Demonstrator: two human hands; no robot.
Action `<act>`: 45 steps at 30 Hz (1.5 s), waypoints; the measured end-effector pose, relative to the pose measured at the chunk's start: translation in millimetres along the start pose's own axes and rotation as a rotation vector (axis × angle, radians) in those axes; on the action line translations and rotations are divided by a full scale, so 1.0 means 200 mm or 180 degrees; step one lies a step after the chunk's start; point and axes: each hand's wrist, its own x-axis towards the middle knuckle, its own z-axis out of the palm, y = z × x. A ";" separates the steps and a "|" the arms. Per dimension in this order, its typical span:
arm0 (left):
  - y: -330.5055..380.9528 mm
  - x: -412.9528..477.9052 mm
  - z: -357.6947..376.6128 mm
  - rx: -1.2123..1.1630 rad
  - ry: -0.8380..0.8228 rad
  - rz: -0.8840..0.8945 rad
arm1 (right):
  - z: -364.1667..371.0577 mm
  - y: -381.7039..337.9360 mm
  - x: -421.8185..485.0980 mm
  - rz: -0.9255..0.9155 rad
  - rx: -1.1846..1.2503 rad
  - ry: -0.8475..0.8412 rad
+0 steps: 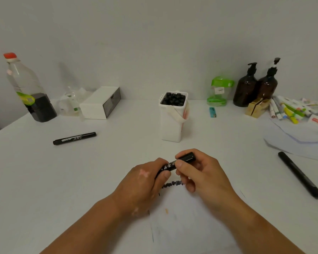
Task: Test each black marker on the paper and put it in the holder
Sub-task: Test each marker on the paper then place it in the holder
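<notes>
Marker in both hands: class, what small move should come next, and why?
Probably carry the marker to the holder and slot it in, once its cap is seated. The left hand and right hand both grip it above the paper, where a black scribble already lies, so its test looks done.

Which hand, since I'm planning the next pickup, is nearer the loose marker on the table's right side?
Right. The right hand is left of that loose marker, apart from it; the left hand lies farther left. Both grip a second marker.
</notes>
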 end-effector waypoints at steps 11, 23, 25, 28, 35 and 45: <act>0.05 0.00 -0.04 -0.2125 0.0229 -0.0698 | 0.04 0.02 -0.02 -0.0151 -0.0552 -0.0132; -0.08 0.03 -0.08 -0.4141 0.0676 -0.1216 | 0.00 0.02 0.02 -0.0342 -0.0234 -0.0006; -0.10 0.02 -0.13 -0.4120 0.0803 -0.1219 | -0.03 0.00 0.03 -0.0343 -0.0028 0.0098; -0.10 0.00 -0.17 -0.3019 0.0628 -0.1067 | -0.06 0.01 0.04 -0.0323 0.0025 0.0172; 0.01 -0.02 -0.10 -0.0579 -0.0028 -0.0249 | -0.02 0.03 0.03 -0.0136 0.0348 -0.0140; 0.01 -0.02 -0.09 -0.0434 -0.0303 -0.0156 | 0.04 0.08 0.02 -0.0288 -0.0064 -0.0290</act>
